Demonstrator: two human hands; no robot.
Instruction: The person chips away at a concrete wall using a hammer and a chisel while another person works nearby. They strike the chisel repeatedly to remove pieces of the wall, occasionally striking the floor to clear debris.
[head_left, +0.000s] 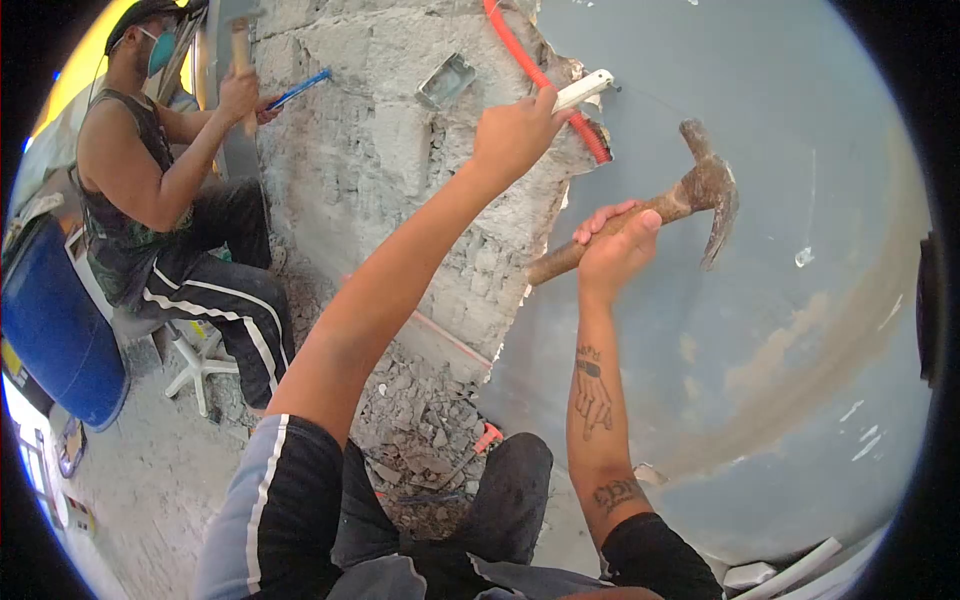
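Note:
My left hand (515, 138) is closed around a pale chisel-like tool (583, 91), whose far end touches or nearly touches the grey wall (780, 200) beside the broken plaster edge. My right hand (617, 250) grips the wooden handle of a claw hammer (708, 185); its worn metal head is in front of the grey wall, to the right of and below the chisel. A red corrugated conduit (518, 45) runs behind the chisel along the exposed masonry (340, 150). A metal electrical box (445, 81) sits in the masonry, left of my left hand.
At the left a seated co-worker (125, 150) wearing a mask holds a hammer (241, 70) and a blue chisel (300, 88) against the masonry. Rubble (420, 430) lies at the wall's foot. A blue barrel (60, 310) and white stool base (200, 368) stand at the left.

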